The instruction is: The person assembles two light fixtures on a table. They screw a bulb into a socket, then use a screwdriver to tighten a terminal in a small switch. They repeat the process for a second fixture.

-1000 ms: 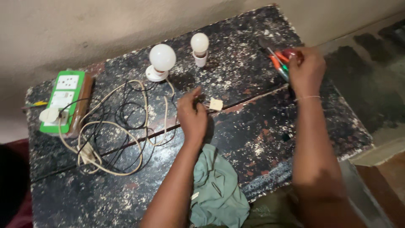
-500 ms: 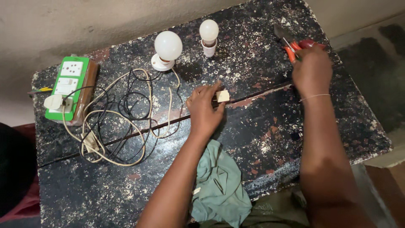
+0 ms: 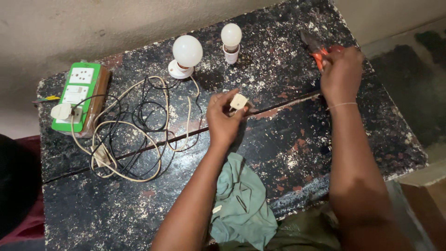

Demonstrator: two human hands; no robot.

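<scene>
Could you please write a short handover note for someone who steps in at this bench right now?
Left hand: holds a small cream plug in its fingertips, just above the table.
Right hand: grips orange-handled pliers at the table's far right edge.
On the table: two white bulbs in holders, the larger bulb and the smaller bulb; tangled cream and black wires; a green switchboard with a plug in it at far left.
A green cloth lies at the near edge.
Done: plug and pliers are in hand.
Left: the plug shows no wire attached; the wires lie loose.
</scene>
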